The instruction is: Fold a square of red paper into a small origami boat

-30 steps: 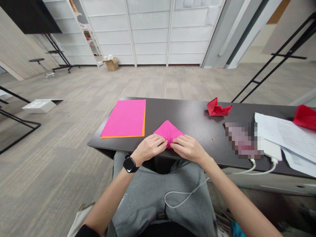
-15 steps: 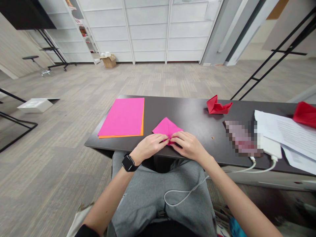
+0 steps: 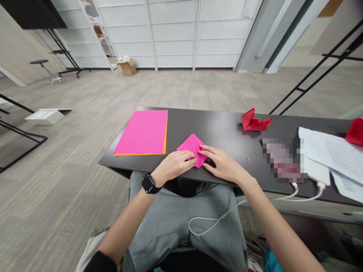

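Note:
A folded pink paper point(image 3: 192, 146) lies on the dark table point(image 3: 221, 132) near its front edge. My left hand point(image 3: 175, 165), with a black watch on the wrist, rests on the paper's near left side, fingers curled and pressing it down. My right hand point(image 3: 221, 162) lies on the paper's right flap, fingers stretched and pressing along the fold. The near part of the paper is hidden under both hands.
A stack of pink and orange sheets point(image 3: 143, 132) lies at the table's left. A red folded paper figure point(image 3: 253, 121) sits at the back, another red piece point(image 3: 356, 132) at far right. White papers point(image 3: 331, 151), a charger block and a white cable point(image 3: 227, 215) are on the right.
The right flap of the pink paper has been folded inward, so the shape looks narrower. My right hand moved from the near tip onto that flap, with its fingers now flatter.

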{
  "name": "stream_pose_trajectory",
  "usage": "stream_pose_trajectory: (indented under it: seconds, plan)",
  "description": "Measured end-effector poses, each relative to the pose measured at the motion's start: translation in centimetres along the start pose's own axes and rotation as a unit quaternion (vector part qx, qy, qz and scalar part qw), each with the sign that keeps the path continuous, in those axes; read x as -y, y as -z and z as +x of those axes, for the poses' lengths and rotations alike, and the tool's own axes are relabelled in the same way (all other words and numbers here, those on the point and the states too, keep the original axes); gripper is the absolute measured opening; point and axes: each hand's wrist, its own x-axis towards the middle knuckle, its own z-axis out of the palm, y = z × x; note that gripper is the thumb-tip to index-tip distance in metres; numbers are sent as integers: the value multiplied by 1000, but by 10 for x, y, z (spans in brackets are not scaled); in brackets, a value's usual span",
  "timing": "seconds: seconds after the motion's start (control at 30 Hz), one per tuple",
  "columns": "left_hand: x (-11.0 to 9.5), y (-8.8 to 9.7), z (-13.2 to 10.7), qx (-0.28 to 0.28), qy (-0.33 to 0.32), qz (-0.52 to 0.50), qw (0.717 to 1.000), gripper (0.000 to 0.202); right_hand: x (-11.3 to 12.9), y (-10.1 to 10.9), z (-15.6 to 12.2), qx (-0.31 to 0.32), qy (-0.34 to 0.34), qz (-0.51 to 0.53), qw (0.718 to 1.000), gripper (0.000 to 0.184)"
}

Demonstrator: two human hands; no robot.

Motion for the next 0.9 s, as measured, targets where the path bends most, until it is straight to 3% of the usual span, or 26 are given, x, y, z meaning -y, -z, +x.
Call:
stream_pose_trajectory:
  seconds: [0.13,0.27,0.47,0.6,0.7,0.77,0.9]
  plan:
    - [-3,-1,2,-15,-14,18,1000,19,-1,-2,-2,-10,6,-17,1000,38]
    - [-3,-1,-1,-23,-7,34,999,17,1,-4,-2,-20,17,-31,999,21]
    - [-3,-3,0,-3,12,9,1000,15,1,-6,-1,-19,10,-41,999,14]
    - [0,-1,0,4,47,-58,997,21,0,-7,-2,-18,-16,-23,999,21]
    - [6,9,-4,7,90,-77,993,56,1,-5,-2,-12,-21,-8,1000,30]
    - [11,16,-7,11,122,-74,990,68,2,-2,-2,-6,-21,-3,1000,37]
    - [19,19,-10,77,111,-85,987,48,4,2,-2,16,-18,-14,1000,43]
